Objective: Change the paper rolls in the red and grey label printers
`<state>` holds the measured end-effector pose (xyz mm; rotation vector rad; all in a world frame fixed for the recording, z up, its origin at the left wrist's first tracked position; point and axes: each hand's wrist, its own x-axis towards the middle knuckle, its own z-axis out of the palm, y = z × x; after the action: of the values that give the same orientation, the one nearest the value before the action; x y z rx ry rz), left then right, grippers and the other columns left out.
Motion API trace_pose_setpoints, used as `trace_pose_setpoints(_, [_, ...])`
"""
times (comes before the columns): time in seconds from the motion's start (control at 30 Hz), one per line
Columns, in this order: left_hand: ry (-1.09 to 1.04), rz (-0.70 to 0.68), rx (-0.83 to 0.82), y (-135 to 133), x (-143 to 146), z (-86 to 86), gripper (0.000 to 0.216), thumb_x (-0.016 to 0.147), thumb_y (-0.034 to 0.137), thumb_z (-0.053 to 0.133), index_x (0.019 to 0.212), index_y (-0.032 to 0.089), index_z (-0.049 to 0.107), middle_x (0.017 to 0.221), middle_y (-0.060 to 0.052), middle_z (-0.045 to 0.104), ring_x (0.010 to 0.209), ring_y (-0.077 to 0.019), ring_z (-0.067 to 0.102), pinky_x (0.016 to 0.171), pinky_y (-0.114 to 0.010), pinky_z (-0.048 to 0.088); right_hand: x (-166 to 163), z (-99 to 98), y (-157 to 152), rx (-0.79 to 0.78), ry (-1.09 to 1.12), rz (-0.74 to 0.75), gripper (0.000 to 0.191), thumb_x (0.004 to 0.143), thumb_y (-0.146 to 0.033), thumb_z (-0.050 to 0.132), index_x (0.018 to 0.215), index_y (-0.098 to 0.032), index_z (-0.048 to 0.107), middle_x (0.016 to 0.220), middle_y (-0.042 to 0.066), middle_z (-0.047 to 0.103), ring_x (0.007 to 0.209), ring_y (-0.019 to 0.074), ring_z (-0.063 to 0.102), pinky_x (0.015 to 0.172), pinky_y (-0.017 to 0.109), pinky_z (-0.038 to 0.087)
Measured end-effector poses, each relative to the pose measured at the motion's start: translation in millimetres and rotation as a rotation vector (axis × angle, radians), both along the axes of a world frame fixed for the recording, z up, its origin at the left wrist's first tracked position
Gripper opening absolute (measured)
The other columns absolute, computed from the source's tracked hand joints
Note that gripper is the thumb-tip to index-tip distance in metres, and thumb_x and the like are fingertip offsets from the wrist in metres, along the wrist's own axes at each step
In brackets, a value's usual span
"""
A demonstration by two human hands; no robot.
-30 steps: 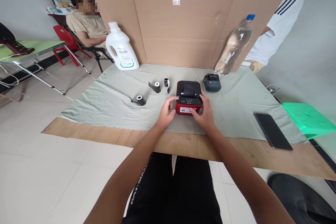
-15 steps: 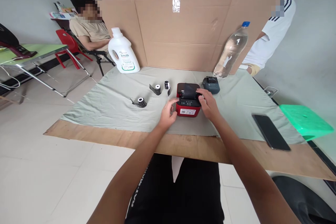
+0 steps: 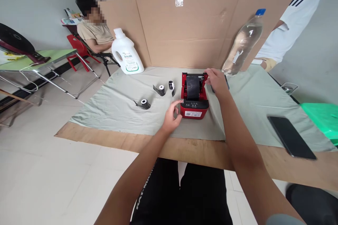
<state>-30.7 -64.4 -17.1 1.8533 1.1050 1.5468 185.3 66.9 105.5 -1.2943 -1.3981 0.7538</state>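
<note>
On the worktop (image 3: 200, 153), in the head view, a red label printer (image 3: 194, 102) stands on a grey-green cloth (image 3: 126, 95) near its front edge, with its lid (image 3: 194, 85) raised upright. The right hand (image 3: 217, 80) is at the lid's upper right corner, fingers (image 3: 208, 77) pinched on its edge. The left hand (image 3: 172, 117) rests against the printer's lower left front corner, thumb and fingers loosely curled and touching the casing, gripping nothing else. A white sticker on the printer's front carries print too small to read.

Left of the printer lie three small label rolls: one (image 3: 144, 103) nearest the left, one (image 3: 160, 89) further back, one (image 3: 171, 85) just beside the printer. A white detergent jug (image 3: 127, 53) with a green-printed label, unreadable, stands at the back left against a folded cardboard screen (image 3: 185, 31). A clear plastic bottle (image 3: 243, 44) with a blue cap leans at the back right. A dark phone (image 3: 291, 136) lies face up at the right, near a green stool (image 3: 320, 117).

White lettering runs along the wearer's black trousers (image 3: 169, 197), too cut off to read. One person sits on a chair at the left; another in a white striped-sleeve shirt (image 3: 295, 17) stands behind the screen.
</note>
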Motion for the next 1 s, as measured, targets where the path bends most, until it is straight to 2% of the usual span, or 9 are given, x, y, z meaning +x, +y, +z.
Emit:
trace_pose_setpoints(0.17, [-0.012,-0.006,-0.002,0,1,1.0,0.061,0.08,0.011,0.057,0.14,0.022,0.055,0.141,-0.011,0.066,0.077,-0.0125,0.055,0.068,-0.028,0.046,5,15.9,-12,-0.136,0.064,-0.111,0.031,0.093,-0.044,0.07,0.082,-0.024,0.05,0.071,-0.003,0.06,0.056,0.0153,0.068,0.057,0.028,0.05])
trace_pose_setpoints(0.37, [0.053,0.011,0.067,2,0,-2.8,0.052,0.095,0.03,0.059,0.146,0.024,0.051,0.147,-0.013,0.061,0.08,-0.0141,0.057,0.08,-0.033,0.051,2,37.0,-34,-0.407,-0.052,0.181,0.051,0.095,-0.068,0.062,0.071,-0.024,0.05,0.07,0.008,0.075,0.068,0.0243,0.075,0.061,0.032,0.055])
trace_pose_setpoints(0.47, [0.149,0.052,0.111,5,-3,0.0,0.056,0.102,0.051,0.054,0.151,0.025,0.051,0.169,-0.018,0.038,0.115,-0.0253,0.061,0.102,-0.045,0.05,1,44.9,-43,-0.453,-0.067,0.277,0.057,0.1,-0.068,0.053,0.065,-0.024,0.047,0.072,0.009,0.078,0.07,0.0243,0.077,0.068,0.034,0.058])
trace_pose_setpoints(0.57, [0.272,0.068,0.097,9,-6,10.7,0.059,0.105,0.065,0.039,0.138,0.026,0.068,0.177,-0.012,0.026,0.152,-0.036,0.033,0.123,-0.058,0.03,1,48.1,-48,-0.451,-0.121,0.385,0.059,0.104,-0.064,0.047,0.062,-0.022,0.047,0.071,0.009,0.077,0.066,0.0225,0.077,0.072,0.033,0.058])
trace_pose_setpoints(0.67, [0.351,0.008,0.119,13,-5,21.7,0.068,0.104,0.071,0.031,0.13,0.026,0.075,0.168,-0.01,0.045,0.158,-0.0348,0.024,0.128,-0.059,0.021,-1,46.9,-50,-0.462,-0.122,0.45,0.055,0.105,-0.055,0.046,0.062,-0.022,0.046,0.074,0.01,0.079,0.061,0.0208,0.075,0.071,0.032,0.057])
trace_pose_setpoints(0.77, [0.347,0.028,0.138,16,0,23.8,0.069,0.104,0.071,0.032,0.128,0.025,0.077,0.146,-0.012,0.066,0.148,-0.0333,0.037,0.125,-0.056,0.027,-2,40.2,-47,-0.469,-0.115,0.466,0.04,0.099,-0.038,0.055,0.064,-0.022,0.048,0.083,0.01,0.082,0.056,0.019,0.07,0.066,0.032,0.055])
trace_pose_setpoints(0.83, [0.331,0.069,0.162,16,2,20.8,0.069,0.104,0.07,0.033,0.125,0.023,0.078,0.132,-0.013,0.073,0.138,-0.033,0.045,0.12,-0.055,0.031,-3,31.7,-42,-0.394,-0.182,0.455,0.022,0.092,-0.025,0.058,0.07,-0.021,0.06,0.086,0.009,0.083,0.058,0.0186,0.068,0.065,0.032,0.054])
trace_pose_setpoints(0.87, [0.333,0.086,0.179,16,2,18.9,0.069,0.104,0.07,0.033,0.124,0.022,0.079,0.128,-0.013,0.075,0.134,-0.0329,0.047,0.118,-0.054,0.033,-4,26.5,-39,-0.337,-0.248,0.445,0.015,0.089,-0.02,0.059,0.077,-0.02,0.068,0.089,0.008,0.083,0.064,0.0193,0.07,0.067,0.031,0.054])
trace_pose_setpoints(1.0, [0.386,0.102,0.246,12,0,16.0,0.069,0.104,0.069,0.033,0.121,0.022,0.08,0.127,-0.013,0.076,0.128,-0.033,0.05,0.111,-0.053,0.036,-12,6.6,-30,-0.18,-0.664,0.437,0.028,0.084,-0.01,0.062,0.1,-0.02,0.082,0.105,0.009,0.083,0.103,0.0253,0.074,0.089,0.03,0.053])
